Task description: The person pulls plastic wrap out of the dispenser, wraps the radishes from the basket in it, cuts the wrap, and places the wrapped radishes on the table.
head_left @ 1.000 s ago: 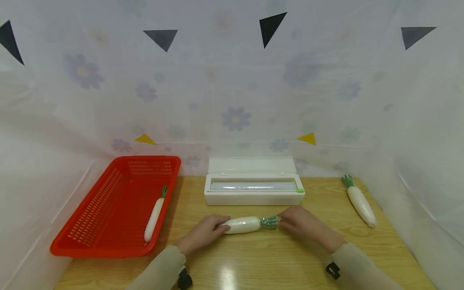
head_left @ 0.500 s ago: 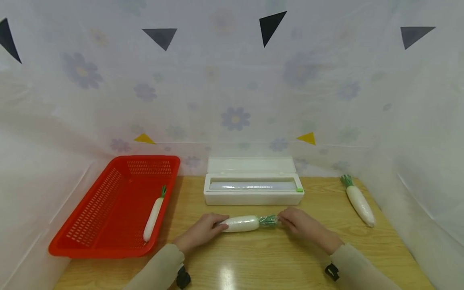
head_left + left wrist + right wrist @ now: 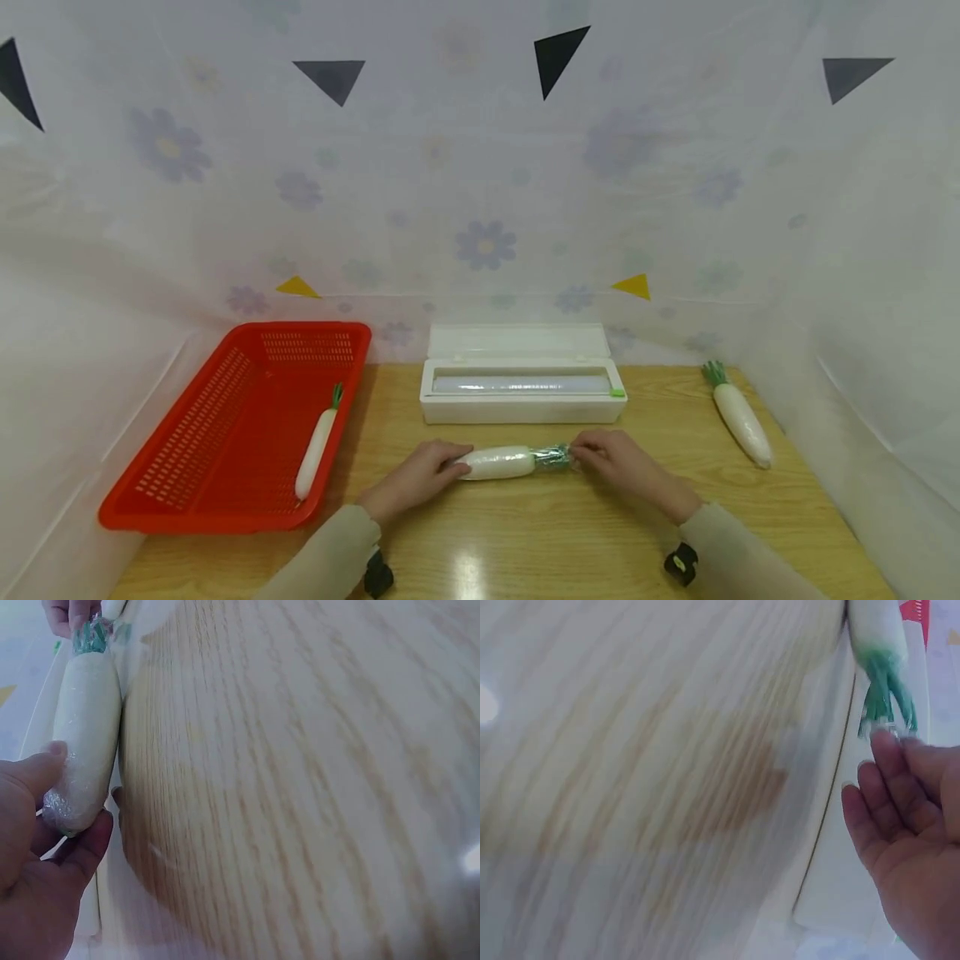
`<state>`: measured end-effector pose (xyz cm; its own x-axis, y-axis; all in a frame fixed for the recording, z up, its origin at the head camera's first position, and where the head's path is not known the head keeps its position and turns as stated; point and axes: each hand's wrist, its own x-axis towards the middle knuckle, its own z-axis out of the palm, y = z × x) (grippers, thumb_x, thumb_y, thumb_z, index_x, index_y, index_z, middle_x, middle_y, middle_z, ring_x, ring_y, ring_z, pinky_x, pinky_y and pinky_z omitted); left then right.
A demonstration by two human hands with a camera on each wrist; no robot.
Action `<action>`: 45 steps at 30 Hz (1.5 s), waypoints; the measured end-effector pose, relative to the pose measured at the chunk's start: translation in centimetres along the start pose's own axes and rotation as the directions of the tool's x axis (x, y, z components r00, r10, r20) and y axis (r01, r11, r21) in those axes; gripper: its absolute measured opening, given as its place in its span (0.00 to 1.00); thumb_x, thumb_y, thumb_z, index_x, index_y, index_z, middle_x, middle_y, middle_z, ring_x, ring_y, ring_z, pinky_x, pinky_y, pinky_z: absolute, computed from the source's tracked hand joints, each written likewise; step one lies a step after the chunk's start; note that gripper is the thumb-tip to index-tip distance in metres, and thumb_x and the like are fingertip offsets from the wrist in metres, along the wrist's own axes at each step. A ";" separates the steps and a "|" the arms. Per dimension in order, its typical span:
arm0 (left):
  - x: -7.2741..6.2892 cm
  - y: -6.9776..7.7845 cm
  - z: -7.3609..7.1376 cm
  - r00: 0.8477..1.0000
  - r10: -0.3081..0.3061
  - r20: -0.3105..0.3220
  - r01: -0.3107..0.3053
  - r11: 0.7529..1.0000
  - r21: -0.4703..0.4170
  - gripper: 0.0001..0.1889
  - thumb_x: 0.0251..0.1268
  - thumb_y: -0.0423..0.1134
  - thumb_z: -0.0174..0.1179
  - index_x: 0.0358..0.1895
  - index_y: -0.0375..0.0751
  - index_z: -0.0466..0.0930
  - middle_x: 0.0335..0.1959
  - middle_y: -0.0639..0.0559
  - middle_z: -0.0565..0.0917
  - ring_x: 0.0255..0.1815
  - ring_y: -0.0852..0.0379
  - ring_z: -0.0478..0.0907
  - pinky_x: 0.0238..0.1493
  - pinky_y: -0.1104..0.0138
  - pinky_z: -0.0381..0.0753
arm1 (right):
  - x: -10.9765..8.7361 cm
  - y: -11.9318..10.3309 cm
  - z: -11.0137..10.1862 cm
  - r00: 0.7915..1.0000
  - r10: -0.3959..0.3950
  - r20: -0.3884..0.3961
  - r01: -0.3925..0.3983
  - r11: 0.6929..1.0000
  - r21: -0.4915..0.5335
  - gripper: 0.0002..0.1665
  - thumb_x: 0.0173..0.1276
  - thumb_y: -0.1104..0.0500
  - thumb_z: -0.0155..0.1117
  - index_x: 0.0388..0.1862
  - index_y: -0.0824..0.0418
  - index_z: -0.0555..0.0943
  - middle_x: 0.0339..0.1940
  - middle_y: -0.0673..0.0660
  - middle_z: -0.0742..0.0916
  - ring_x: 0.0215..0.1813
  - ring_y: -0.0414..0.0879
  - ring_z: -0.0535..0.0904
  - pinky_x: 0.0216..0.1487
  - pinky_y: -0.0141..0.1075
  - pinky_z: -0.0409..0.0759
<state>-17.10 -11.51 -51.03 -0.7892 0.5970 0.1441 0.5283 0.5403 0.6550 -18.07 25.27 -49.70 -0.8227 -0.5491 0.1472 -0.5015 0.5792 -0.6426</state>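
Observation:
A white radish (image 3: 498, 462) with green stalks, covered in clear plastic film, lies crosswise in front of me. My left hand (image 3: 424, 477) grips its root end; the left wrist view shows the thumb on top of the radish (image 3: 86, 727) and the fingers curled under its tip. At the stalk end my right hand (image 3: 618, 467) pinches the loose film (image 3: 885, 731) between thumb and index finger, its other fingers loosely bent. Film hugs the green stalks (image 3: 885, 690) closely.
Behind the radish stands a white film dispenser box (image 3: 523, 410) with its lid raised and a film roll inside. At left, a red basket (image 3: 217, 523) holds a thinner radish (image 3: 317, 454). Another film-wrapped radish (image 3: 742, 423) lies at the table's right edge.
My right hand has shifted slightly left, toward the stalks, and the film there looks more gathered. The left hand keeps its grip on the radish's root end.

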 end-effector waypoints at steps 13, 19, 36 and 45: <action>0.0 -0.1 0.0 0.999 0.027 -0.019 -0.027 0.999 0.024 0.20 0.77 0.42 0.62 0.63 0.32 0.83 0.56 0.42 0.88 0.53 0.49 0.84 0.56 0.55 0.83 | 0.3 -0.3 1.1 0.958 0.262 -0.114 -0.248 0.961 0.126 0.03 0.73 0.60 0.70 0.37 0.56 0.84 0.32 0.47 0.86 0.36 0.38 0.79 0.39 0.33 0.77; 0.1 -0.1 -0.1 1.000 0.026 -0.014 -0.025 0.999 0.039 0.20 0.77 0.43 0.63 0.63 0.33 0.83 0.54 0.44 0.89 0.50 0.52 0.83 0.54 0.57 0.82 | 0.4 -0.7 1.4 0.958 0.242 -0.151 -0.233 0.969 0.078 0.03 0.73 0.61 0.70 0.38 0.59 0.84 0.32 0.47 0.86 0.36 0.38 0.79 0.38 0.33 0.79; -0.2 -0.1 0.3 0.997 0.038 -0.060 -0.035 0.998 0.058 0.19 0.75 0.42 0.64 0.62 0.36 0.84 0.54 0.45 0.89 0.49 0.54 0.84 0.53 0.57 0.83 | 0.3 0.7 1.6 0.994 0.107 -0.027 -0.099 0.972 0.214 0.13 0.72 0.70 0.66 0.54 0.69 0.78 0.45 0.59 0.88 0.49 0.47 0.86 0.53 0.35 0.84; -0.4 0.0 0.5 0.998 0.033 -0.059 -0.031 0.999 0.033 0.20 0.74 0.43 0.65 0.62 0.35 0.84 0.53 0.46 0.89 0.45 0.58 0.81 0.49 0.61 0.82 | 0.7 0.4 2.1 0.968 0.221 -0.117 -0.214 0.974 0.074 0.02 0.71 0.65 0.69 0.41 0.62 0.84 0.36 0.49 0.87 0.39 0.38 0.80 0.42 0.34 0.81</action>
<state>-16.68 -11.46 -51.47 -0.7885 0.5786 0.2086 0.5625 0.5411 0.6252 -18.28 23.82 -51.42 -0.9388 -0.3329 0.0880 -0.2927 0.6367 -0.7134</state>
